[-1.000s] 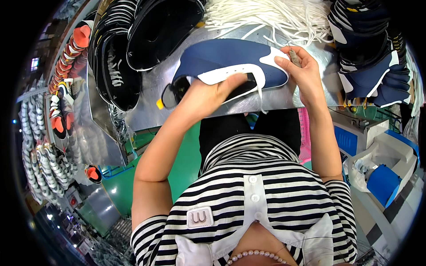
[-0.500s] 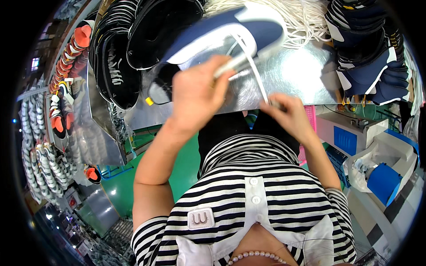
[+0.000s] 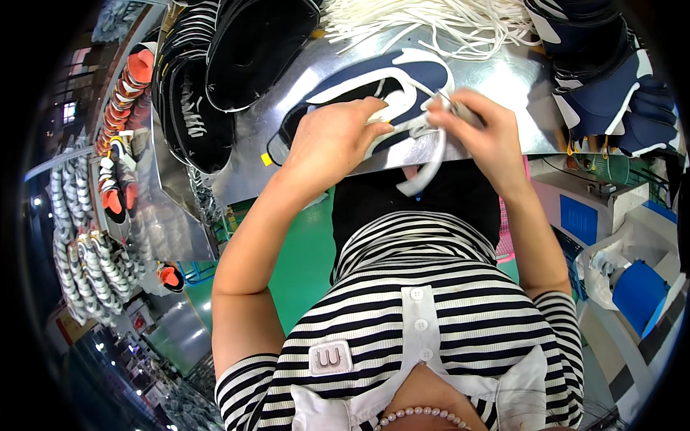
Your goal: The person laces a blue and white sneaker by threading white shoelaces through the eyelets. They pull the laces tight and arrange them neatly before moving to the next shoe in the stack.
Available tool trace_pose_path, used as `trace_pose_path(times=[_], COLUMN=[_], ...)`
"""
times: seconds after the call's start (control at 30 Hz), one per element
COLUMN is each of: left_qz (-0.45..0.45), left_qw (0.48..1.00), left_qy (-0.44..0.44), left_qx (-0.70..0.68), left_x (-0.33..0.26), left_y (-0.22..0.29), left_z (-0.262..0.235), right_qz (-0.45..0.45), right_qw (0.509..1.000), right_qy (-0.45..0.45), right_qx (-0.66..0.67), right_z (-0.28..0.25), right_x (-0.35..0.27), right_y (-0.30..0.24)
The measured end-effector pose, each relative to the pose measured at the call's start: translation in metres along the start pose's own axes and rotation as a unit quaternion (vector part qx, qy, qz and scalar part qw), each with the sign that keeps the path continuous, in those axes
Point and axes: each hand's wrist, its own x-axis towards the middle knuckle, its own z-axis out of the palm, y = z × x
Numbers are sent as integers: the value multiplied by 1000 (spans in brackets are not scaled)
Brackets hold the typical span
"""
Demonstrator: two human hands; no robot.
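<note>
My left hand (image 3: pixel 336 136) is at the near side of a navy shoe upper (image 3: pixel 370 70) with white trim, which lies before me on the metal tabletop (image 3: pixel 503 82), below the pile of white laces (image 3: pixel 431 25). The thumb and first finger of this hand are clamped on the edge of the upper, beside its opening. My right hand (image 3: pixel 480 123) is near the other end of the upper, and its fingers are closed around a small greyish tool (image 3: pixel 467 115). This hand is blurred, so I cannot tell if the fingertips also pinch the white lace (image 3: pixel 430 164) just beside them. The lace curves down from there, and its loose end hangs over the near edge of the tabletop. A yellow tab (image 3: pixel 267 159) shows at the left end of the upper. On my left are stacked black pieces (image 3: pixel 190 93), with a larger black piece (image 3: pixel 262 54) next to them. On my right stand more navy uppers (image 3: pixel 611 104) with white parts.
</note>
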Motion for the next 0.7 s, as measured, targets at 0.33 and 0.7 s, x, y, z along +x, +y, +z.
trace_pose_path(times=[0.33,0.7], left_qz=[-22,-23], left_qw=[999,984], left_qy=[-38,154], left_qx=[17,90], left_x=[32,37], left_y=[21,13], left_z=[0,33], right_qz=[-147,25], right_qw=[988,998], right_qy=[22,-4], right_qx=[46,61], right_z=[12,-2], right_x=[84,29], right_y=[14,24])
